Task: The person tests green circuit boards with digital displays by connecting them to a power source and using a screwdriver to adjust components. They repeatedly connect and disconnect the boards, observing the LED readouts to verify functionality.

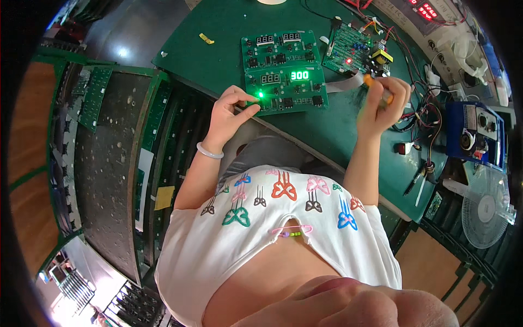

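Head view: powered check of the lit display circuit board [285,89], flat on the green bench [212,49], appears under way. Left hand [231,115] pinches its near-left corner; right hand [385,103] curls closed round an orange tool [368,80] beside the ribbon cable [344,85]. Next move likely calls for steadying the board.

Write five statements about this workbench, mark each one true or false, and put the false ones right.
1. The left hand is at the near left corner of the circuit board with the glowing display. True.
2. The right hand is empty. False: it holds an orange item, partly hidden by the fingers.
3. A grey ribbon cable reaches from the right edge of that board toward the right hand. True.
4. The pale bracelet is on the right wrist. False: it is on the left wrist.
5. A green light shines close to the left hand's fingertips. True.
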{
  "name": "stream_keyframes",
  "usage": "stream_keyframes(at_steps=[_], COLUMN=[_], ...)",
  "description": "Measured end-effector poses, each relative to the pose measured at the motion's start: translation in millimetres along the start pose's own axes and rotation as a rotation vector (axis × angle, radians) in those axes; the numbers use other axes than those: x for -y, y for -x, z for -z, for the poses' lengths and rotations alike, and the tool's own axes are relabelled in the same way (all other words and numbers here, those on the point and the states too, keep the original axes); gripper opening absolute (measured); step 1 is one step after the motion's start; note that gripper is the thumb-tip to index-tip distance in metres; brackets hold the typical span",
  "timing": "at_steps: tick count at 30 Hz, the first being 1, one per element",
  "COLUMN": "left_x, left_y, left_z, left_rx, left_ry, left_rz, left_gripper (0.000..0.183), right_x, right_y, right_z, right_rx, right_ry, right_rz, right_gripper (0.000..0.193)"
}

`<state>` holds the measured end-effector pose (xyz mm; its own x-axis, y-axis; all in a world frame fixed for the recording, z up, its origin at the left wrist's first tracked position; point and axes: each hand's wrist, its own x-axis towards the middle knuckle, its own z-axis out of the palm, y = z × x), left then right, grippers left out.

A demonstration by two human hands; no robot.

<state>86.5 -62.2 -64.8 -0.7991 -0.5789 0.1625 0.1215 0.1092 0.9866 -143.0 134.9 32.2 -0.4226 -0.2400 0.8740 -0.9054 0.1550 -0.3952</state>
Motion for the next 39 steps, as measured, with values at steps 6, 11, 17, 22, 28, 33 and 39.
stream_keyframes(at_steps=[6,11,17,22,28,33,39], left_x=[-1,2,-5,-2,10,11,9], left_y=[2,9,13,15,12,13,12], left_z=[-5,-8,1,-1,3,1,3], left_rx=[-0.041,-0.092,-0.116,-0.065,-0.060,-0.064,-0.060], left_ry=[-0.176,-0.178,-0.598,-0.692,-0.773,-0.798,-0.824], left_rz=[-0.110,-0.166,-0.368,-0.425,-0.488,-0.466,-0.462], left_gripper=[0.017,0.016,0.034,0.061,0.068,0.068,0.066], right_x=[18,19,19,13,10,11,10], right_y=[14,32,59,74,79,77,78], right_z=[12,12,0,-4,-1,-3,-2], right_rx=[0.407,0.774,0.801,0.678,0.675,0.669,0.702], right_ry=[-0.141,0.077,0.125,0.116,0.117,0.099,0.107], right_rz=[-0.053,0.010,0.021,0.074,0.070,0.114,0.109], right_gripper=[0.012,0.041,0.051,0.045,0.045,0.047,0.050])
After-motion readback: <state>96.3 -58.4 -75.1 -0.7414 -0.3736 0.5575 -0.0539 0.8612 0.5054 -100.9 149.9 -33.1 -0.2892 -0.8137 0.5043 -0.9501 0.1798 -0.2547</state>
